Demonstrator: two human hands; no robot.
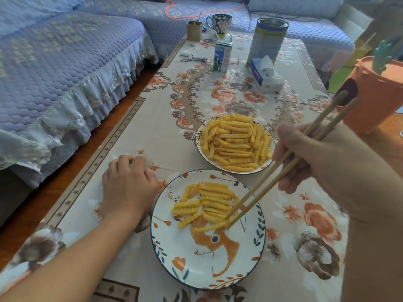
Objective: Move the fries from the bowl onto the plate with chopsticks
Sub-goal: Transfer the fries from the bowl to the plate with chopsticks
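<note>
A white bowl [199, 149] heaped with crinkle-cut fries [235, 142] stands in the middle of the table. Nearer me lies a flower-patterned plate [196, 264] with several fries [205, 202] laid in its far half. My right hand [322, 164] grips a pair of wooden chopsticks [281, 162]. Their tips rest over the plate and pinch the end of one fry [209, 227] lying on it. My left hand [128, 184] rests on the tablecloth just left of the plate, fingers curled, holding nothing.
At the table's far end stand a milk carton [222, 56], a tall tin [268, 38], a tissue pack [265, 75], a flowered mug [221, 23] and a small box [194, 30]. An orange bin [375, 88] stands right of the table. A blue sofa [65, 68] runs along the left.
</note>
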